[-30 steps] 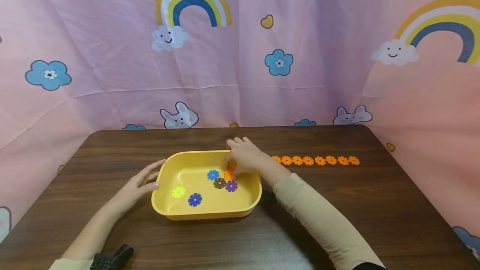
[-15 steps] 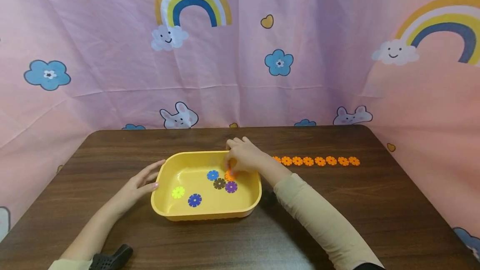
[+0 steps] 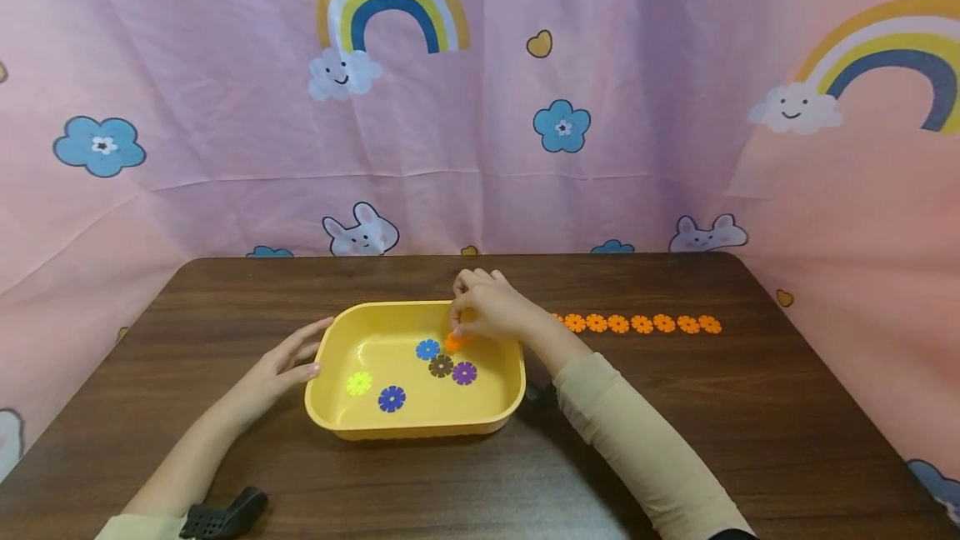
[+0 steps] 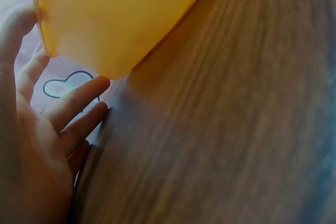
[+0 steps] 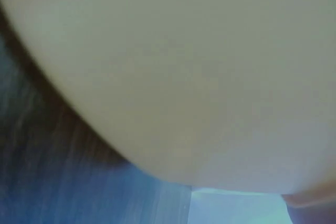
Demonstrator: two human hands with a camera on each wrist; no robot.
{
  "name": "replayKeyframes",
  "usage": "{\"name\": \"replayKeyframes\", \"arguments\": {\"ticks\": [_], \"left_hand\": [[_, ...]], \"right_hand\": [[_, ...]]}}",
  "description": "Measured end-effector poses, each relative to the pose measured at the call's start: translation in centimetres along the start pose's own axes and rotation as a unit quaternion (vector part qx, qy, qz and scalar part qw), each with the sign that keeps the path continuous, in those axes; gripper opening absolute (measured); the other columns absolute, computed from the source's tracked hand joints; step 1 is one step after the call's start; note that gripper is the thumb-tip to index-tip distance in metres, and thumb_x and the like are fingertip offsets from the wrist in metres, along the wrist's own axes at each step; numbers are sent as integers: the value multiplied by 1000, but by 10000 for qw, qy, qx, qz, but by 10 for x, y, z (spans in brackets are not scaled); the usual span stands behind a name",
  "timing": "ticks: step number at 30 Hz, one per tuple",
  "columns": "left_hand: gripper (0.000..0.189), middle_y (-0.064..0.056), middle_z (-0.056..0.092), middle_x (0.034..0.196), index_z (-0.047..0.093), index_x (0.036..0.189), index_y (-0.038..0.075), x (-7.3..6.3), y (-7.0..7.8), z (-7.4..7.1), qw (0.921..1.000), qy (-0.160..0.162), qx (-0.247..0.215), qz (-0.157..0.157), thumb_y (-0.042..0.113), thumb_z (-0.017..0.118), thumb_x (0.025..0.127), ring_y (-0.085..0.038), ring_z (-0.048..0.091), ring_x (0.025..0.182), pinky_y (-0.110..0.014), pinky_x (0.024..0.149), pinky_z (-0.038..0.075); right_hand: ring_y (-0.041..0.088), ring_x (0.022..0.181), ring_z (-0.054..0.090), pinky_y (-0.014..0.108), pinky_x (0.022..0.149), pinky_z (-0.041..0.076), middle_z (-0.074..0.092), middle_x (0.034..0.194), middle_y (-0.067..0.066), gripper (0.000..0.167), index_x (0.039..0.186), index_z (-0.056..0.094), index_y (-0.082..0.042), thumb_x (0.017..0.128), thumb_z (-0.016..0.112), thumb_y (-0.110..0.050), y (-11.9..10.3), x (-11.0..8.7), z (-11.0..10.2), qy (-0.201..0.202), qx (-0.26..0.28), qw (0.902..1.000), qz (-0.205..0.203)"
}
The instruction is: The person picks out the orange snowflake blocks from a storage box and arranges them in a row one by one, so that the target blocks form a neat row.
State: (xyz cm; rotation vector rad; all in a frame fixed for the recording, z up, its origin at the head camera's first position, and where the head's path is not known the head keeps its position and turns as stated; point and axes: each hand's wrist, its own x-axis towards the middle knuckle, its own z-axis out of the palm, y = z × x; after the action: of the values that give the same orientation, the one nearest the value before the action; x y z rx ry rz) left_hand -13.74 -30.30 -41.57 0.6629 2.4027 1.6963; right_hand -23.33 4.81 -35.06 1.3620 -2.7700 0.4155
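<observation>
A yellow plastic tub stands on the table. My left hand rests at its left end, fingers spread and fairly straight; in the left wrist view that hand has its fingertips right at the tub wall. Over the tub's right rear part, my right hand pinches an orange notched disc between thumb and fingers. On the tub floor lie a light blue disc, a brown disc, a purple disc, a dark blue disc and a yellow-green disc.
Several orange discs lie in a row on the brown wooden table, right of the tub; the right forearm overlaps the row's left end. A patterned pink curtain hangs behind the table. The pale tub side fills most of the right wrist view.
My right hand has risen slightly, and the orange disc between its fingers has lifted and tilted. The left hand stays at the tub, and the other discs lie as before.
</observation>
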Motion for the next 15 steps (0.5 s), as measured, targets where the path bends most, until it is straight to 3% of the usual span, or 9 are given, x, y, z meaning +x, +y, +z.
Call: {"name": "replayKeyframes", "arguments": {"ticks": [15], "left_hand": [[58,-32,38,141,24,152,8,-2,0,1,10000,47,65,-12,6,48,99,-1,51,116,-24,87,45]], "right_hand": [[12,91,44,36,80,29,49,92,-8,7,82,68,-22,86,72,-26,-7,-31,-13,1436,668,9871,247]]}}
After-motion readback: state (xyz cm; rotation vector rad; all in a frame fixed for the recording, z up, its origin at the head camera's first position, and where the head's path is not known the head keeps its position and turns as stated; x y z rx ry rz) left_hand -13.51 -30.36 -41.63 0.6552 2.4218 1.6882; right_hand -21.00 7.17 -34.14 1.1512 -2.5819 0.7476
